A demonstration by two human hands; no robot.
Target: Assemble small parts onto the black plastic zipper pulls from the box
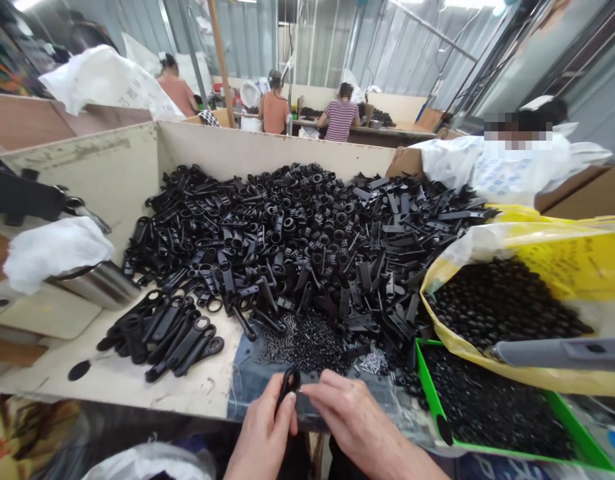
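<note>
- Head view: a small black moulded-plastic looped piece (288, 385) stands upright between the two hands, just above the near edge of a cream-painted wooden bench (137, 393).
- Left hand (261, 427): curled nearly shut, with thumb and fingers pinching the looped piece near its lower end.
- Right hand (350, 420): half open, reaching across toward the piece, its fingertips (307, 393) just beside it; whether they have hold of anything, I cannot tell.
- Handling: the piece looks light, stiff and slightly slick; its thick loop seems the surest place to pinch.
- Under the hands: a worn blue denim cloth (247, 380) carries a heap of tiny black pellets (307, 343) and scattered silver screws (370, 362).
- Beyond them: a large pile of black plastic strap-and-ring parts (267, 233) fills the bench, with a loose group of long black plastic straps (172, 337) to the left.
- To the right: a yellow plastic bag of round black beads (507, 307) sits beside a bright green plastic tray (430, 380).
- Farther off: a co-worker in a striped shirt (340, 120) sits at another bench.
</note>
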